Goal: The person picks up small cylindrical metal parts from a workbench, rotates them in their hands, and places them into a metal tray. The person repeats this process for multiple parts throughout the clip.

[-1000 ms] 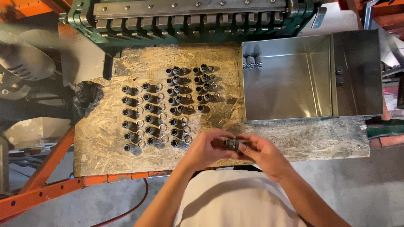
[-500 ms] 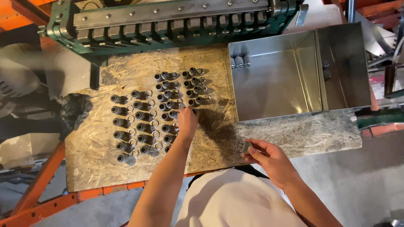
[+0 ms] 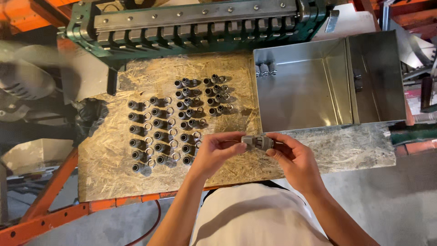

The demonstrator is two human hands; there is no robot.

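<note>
Head view: your left hand [image 3: 217,150] and right hand [image 3: 291,157] meet over the front edge of the chipboard worktop [image 3: 109,177], fingertips of both pinching a small grey cylindrical metal fitting [image 3: 257,142] held level between them. Just beyond your left hand, rows of matching grey fittings with loose rings [image 3: 173,125] cover the worktop's middle. An open galvanised sheet-metal tray [image 3: 305,91] sits at the back right corner, a green steel machine [image 3: 195,23] along the back edge.
</note>
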